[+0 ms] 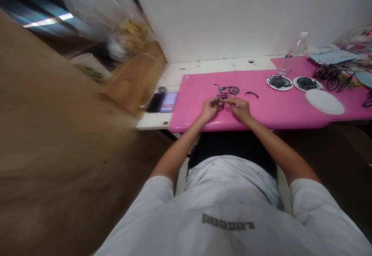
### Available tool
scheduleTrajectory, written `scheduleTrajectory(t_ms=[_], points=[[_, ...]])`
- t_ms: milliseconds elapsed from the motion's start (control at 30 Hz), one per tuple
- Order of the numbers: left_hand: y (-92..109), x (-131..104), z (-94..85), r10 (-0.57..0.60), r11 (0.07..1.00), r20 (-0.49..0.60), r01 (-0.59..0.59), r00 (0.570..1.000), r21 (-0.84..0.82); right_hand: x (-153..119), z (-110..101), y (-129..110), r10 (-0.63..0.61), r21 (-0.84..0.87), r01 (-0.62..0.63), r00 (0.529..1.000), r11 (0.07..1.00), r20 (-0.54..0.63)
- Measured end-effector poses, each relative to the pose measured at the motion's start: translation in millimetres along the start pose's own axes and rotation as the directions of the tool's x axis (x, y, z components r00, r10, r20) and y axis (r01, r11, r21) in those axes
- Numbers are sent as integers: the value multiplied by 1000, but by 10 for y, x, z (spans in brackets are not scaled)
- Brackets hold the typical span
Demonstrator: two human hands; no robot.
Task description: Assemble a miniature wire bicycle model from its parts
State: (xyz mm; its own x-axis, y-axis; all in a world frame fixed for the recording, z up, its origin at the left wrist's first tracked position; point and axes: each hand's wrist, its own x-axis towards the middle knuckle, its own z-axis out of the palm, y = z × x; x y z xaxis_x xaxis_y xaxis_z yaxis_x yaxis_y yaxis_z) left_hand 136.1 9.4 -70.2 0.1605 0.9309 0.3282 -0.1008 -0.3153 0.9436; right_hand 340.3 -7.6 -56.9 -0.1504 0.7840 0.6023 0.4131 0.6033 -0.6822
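A small dark model bicycle (223, 89) lies at the middle of the pink mat, with one spoked wheel (233, 90) showing at its right. My left hand (209, 109) is closed on the near end of the model, and a speck of green shows at its fingertips. From the right, my right hand (240, 108) meets it with thumb and finger pinched at the same spot. What the right fingertips hold is too small to make out. A loose curved black piece (252, 94) rests on the mat to the right of the wheel.
Two white plates (279, 88) of dark parts and a stack of white discs (324, 102) are on the right. Beyond them stand several dark model bicycles (333, 76) and a clear bottle (291, 56). A phone (169, 101) lies left of the pink mat (192, 89).
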Motion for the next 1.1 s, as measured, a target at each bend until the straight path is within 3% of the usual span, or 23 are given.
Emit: scheduleTrajectory(t_ms=[200, 433, 833, 1100], points=[[-33, -4, 12, 17, 999, 14, -17, 1000, -27, 39, 17, -8, -108, -58, 110, 993, 992, 46], [-20, -26, 40, 10, 1000, 13, -10, 1000, -27, 37, 11, 4, -11, -100, 11, 1000, 995, 1], [-56, -11, 22, -42, 999, -3, 42, 999, -31, 14, 48, -6, -65, -127, 69, 997, 989, 31], [-46, -22, 27, -6, 999, 37, 7, 999, -41, 13, 50, 41, -27, -130, 32, 999, 991, 36]])
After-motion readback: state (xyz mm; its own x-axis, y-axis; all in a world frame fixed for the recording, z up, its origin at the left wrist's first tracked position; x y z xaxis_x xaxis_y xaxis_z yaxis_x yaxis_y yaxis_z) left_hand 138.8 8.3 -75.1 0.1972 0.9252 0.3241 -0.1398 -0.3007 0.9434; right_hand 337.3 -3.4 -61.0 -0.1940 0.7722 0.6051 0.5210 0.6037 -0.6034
